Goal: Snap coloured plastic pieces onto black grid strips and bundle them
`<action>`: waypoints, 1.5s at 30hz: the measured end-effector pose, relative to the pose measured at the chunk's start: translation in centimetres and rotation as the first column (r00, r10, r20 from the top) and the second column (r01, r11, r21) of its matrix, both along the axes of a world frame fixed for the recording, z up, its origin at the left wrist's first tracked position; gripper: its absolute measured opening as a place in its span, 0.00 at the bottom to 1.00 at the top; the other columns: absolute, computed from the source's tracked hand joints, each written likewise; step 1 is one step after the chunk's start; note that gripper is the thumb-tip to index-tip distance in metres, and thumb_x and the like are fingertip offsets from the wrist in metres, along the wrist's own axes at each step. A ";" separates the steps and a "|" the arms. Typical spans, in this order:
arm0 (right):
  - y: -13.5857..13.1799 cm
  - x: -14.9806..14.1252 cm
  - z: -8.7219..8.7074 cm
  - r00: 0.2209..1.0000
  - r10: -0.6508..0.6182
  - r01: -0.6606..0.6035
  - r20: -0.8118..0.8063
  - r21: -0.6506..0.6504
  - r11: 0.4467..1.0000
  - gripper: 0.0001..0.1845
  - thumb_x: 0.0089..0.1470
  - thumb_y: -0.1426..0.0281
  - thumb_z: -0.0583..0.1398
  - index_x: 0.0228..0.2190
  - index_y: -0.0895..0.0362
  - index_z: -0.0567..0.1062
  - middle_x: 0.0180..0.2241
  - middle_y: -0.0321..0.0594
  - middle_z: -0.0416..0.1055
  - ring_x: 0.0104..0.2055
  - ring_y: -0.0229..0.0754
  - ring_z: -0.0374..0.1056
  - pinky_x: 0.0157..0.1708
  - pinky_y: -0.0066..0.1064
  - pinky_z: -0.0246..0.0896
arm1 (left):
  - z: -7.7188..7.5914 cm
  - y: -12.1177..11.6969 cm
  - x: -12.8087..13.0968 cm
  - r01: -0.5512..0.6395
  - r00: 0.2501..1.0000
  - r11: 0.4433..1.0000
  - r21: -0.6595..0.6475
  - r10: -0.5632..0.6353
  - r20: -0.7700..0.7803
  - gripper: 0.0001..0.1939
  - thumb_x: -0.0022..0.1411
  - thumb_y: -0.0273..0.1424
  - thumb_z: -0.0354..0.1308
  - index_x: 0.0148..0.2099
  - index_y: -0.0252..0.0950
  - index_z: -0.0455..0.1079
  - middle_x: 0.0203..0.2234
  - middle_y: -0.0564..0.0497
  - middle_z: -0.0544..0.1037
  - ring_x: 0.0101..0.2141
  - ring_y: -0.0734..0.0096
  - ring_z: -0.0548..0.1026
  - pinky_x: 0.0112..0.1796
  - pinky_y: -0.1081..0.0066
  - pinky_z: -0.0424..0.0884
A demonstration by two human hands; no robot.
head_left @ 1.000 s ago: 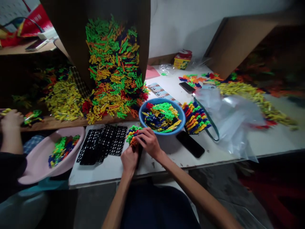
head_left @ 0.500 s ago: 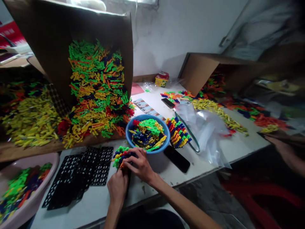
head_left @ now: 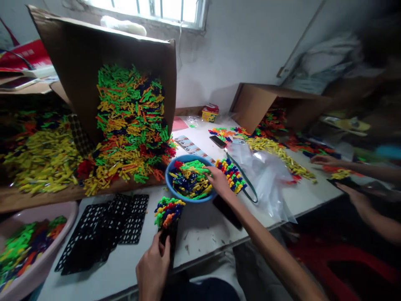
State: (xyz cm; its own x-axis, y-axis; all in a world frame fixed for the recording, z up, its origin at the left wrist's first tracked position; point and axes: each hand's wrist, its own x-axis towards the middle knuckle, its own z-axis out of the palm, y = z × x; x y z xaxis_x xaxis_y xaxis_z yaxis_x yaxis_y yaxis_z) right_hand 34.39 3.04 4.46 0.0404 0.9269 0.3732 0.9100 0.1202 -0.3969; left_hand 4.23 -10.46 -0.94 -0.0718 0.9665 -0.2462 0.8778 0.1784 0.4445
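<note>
the left hand (head_left: 153,269) is closed around a black grid panel (head_left: 166,244), held upright above the desk (head_left: 200,232), with a cluster of colored plastic pegs (head_left: 169,212) packed on its top end. the right hand (head_left: 219,182) is half open, its fingers (head_left: 209,170) resting on loose pegs (head_left: 191,179) in a blue bowl (head_left: 188,200), near the rim. a row of pegs (head_left: 231,175) lies just beyond the hand. more panels (head_left: 128,219) lie flat on the desk. a phone (head_left: 226,212) sits beside the right forearm. a co-worker's hands (head_left: 328,159) are near pegs at the far end of the desk.
</note>
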 end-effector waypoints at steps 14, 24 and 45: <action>-12.0 -4.9 2.7 0.903 0.184 -0.255 -0.387 -0.138 0.957 0.16 0.58 0.54 0.61 0.35 0.55 0.75 0.28 0.36 0.74 0.29 0.40 0.69 0.32 0.28 0.65 | 1.0 -1.5 2.2 0.106 0.913 0.868 0.485 -0.278 0.297 0.26 0.69 0.37 0.51 0.67 0.39 0.58 0.36 0.50 0.80 0.33 0.75 0.77 0.38 0.78 0.71; -12.2 -8.8 -1.2 0.780 0.464 -0.561 -0.420 -0.142 0.815 0.11 0.62 0.63 0.60 0.44 0.50 0.78 0.42 0.40 0.74 0.46 0.42 0.71 0.48 0.32 0.67 | -1.8 0.4 2.2 0.280 0.955 0.937 0.210 -0.295 0.040 0.13 0.68 0.33 0.52 0.48 0.41 0.77 0.39 0.48 0.81 0.37 0.69 0.78 0.35 0.75 0.66; -11.7 -11.6 -5.6 0.848 0.455 -0.434 -0.270 0.138 0.890 0.11 0.63 0.68 0.59 0.47 0.52 0.75 0.41 0.42 0.77 0.43 0.44 0.71 0.45 0.36 0.68 | -3.0 1.8 2.9 0.183 0.970 0.978 0.099 -0.163 -0.181 0.16 0.65 0.33 0.50 0.40 0.35 0.79 0.28 0.42 0.82 0.31 0.59 0.79 0.45 0.64 0.65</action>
